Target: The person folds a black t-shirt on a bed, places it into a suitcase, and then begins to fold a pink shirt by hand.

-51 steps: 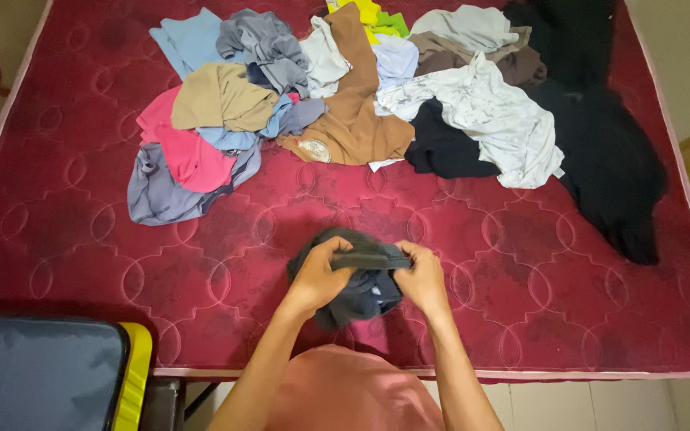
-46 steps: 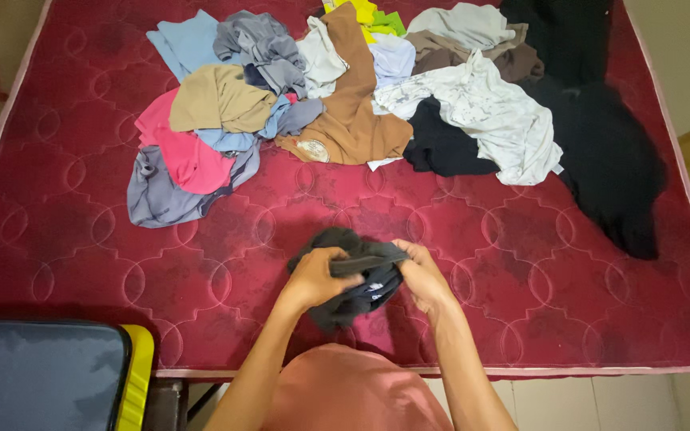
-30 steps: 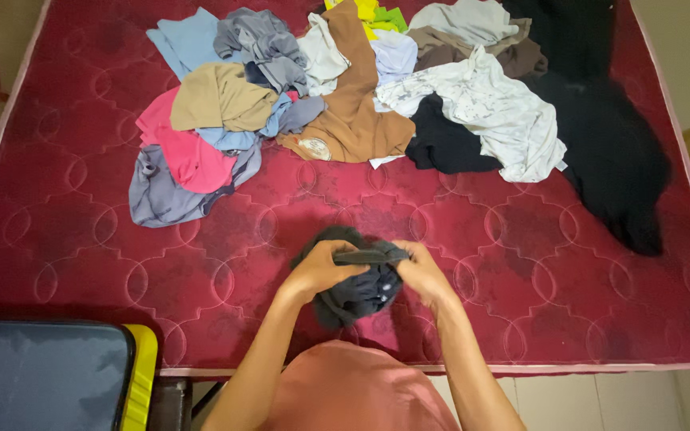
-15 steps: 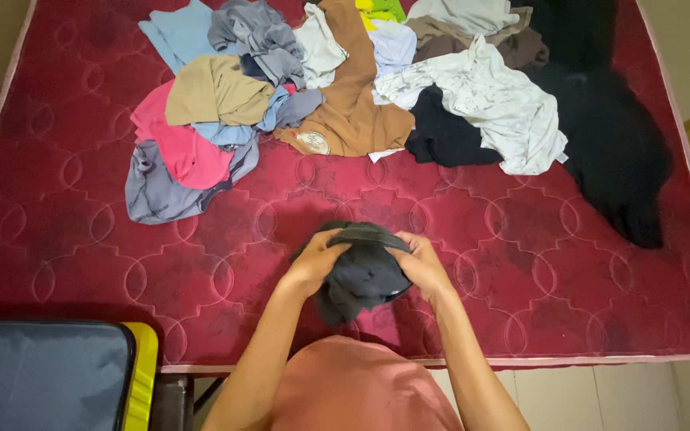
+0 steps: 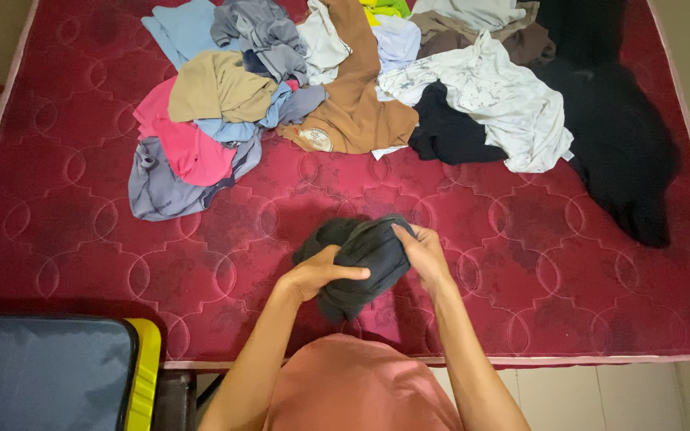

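Both of my hands grip a dark grey bundled garment just above the near edge of the red quilted mattress. My left hand clasps its lower left side, thumb across the cloth. My right hand pinches its upper right edge. The cloth is bunched into a rounded lump, and part of it hangs down between my forearms.
A heap of loose clothes lies across the far half of the mattress: a pink top, tan shirt, brown garment, white shirt, black cloth. A dark case with a yellow edge sits at the lower left.
My hands have kept working the dark garment, rolling it from a flatter fold into a tighter rounded bundle. The clothes heap has not moved.
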